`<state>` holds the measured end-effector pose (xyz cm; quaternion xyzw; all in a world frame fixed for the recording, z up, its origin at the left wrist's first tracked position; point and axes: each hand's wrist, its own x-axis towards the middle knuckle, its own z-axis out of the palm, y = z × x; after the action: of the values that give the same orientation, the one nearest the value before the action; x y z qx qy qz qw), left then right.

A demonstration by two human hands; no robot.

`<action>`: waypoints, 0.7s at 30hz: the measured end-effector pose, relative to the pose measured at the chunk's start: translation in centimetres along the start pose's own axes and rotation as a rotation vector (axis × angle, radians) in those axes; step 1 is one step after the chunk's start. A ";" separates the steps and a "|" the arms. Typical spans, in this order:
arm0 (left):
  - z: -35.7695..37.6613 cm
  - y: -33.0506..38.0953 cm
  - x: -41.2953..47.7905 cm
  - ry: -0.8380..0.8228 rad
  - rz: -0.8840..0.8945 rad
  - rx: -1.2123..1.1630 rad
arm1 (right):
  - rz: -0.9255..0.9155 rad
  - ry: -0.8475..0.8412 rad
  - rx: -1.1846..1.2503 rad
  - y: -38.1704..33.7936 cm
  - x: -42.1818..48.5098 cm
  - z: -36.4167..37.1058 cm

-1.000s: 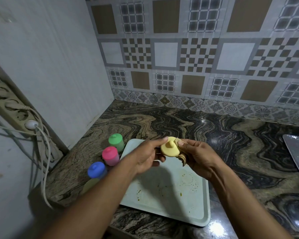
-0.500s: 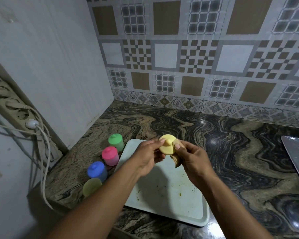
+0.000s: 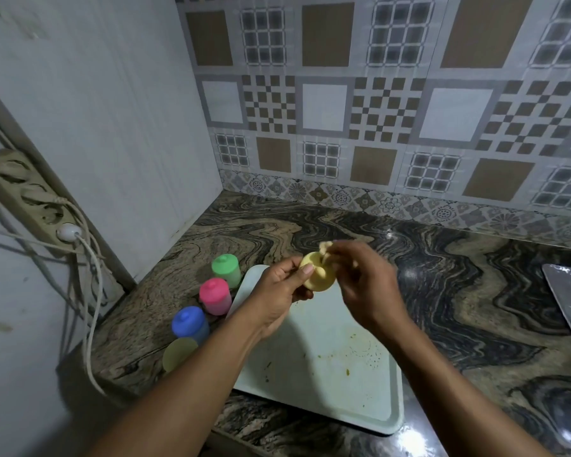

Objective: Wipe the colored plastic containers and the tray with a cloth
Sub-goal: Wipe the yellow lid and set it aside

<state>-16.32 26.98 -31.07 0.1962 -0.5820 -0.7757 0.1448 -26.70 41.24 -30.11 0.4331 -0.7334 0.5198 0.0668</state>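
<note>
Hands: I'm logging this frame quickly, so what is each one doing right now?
Left hand: gripping the yellow lid.
Right hand: blurred, fingers curled round a small cloth at the lid's top edge.

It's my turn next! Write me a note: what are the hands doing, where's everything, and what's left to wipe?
The left hand holds the yellow lid; the right hand pinches the cloth against it.
The green container, pink container, blue container and lidless yellow container stand on the counter, left of the tray.
Done: cannot tell. Left: finish the lid; the tray shows specks, not yet wiped.
</note>
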 end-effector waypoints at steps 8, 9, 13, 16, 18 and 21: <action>-2.5 0.8 -0.8 0.066 -0.026 -0.136 | 0.721 -0.066 0.601 0.9 -1.1 0.6; -2.4 0.7 -0.8 0.057 -0.028 -0.123 | 0.799 -0.071 0.724 0.2 -0.7 1.0; -2.8 0.3 -1.2 0.113 -0.016 -0.001 | 0.769 -0.223 0.784 -1.4 0.0 3.3; -4.0 0.0 -2.3 0.271 0.050 0.345 | 0.746 -0.264 0.694 -1.7 0.0 4.7; -5.2 -0.2 -3.4 0.290 0.155 0.544 | 0.781 -0.291 0.695 -1.7 0.0 5.4; -7.5 -0.7 -4.8 0.188 0.307 0.707 | 0.811 -0.462 0.672 -2.3 -0.3 6.7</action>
<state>-8.55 23.00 -32.94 0.2146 -0.8200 -0.4755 0.2354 -22.54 35.71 -31.73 0.2169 -0.6310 0.6003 -0.4410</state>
